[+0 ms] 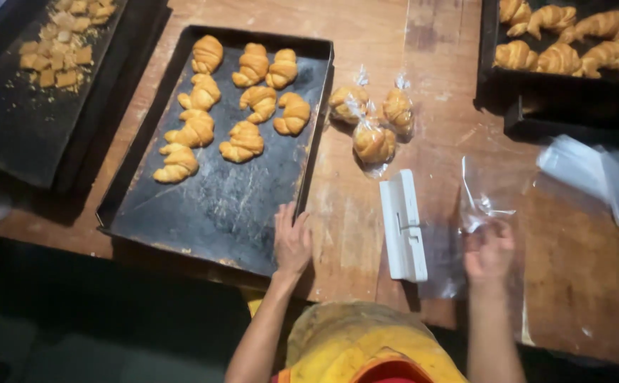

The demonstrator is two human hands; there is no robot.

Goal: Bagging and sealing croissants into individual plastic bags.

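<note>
My left hand (291,241) rests flat, fingers spread, on the near right corner of a dark baking tray (217,213). Several golden croissants (242,103) lie on the tray's far half. My right hand (488,252) pinches a clear plastic bag (481,195) that stands up from the wooden table. Between my hands lies a white plastic bag sealer (404,227). Three bagged croissants (372,120) sit on the table just right of the tray.
A second dark tray (497,89) with several croissants is at the far right. A stack of clear bags (593,174) lies right of my right hand. A dark tray (11,128) with pastry crumbs sits at the far left.
</note>
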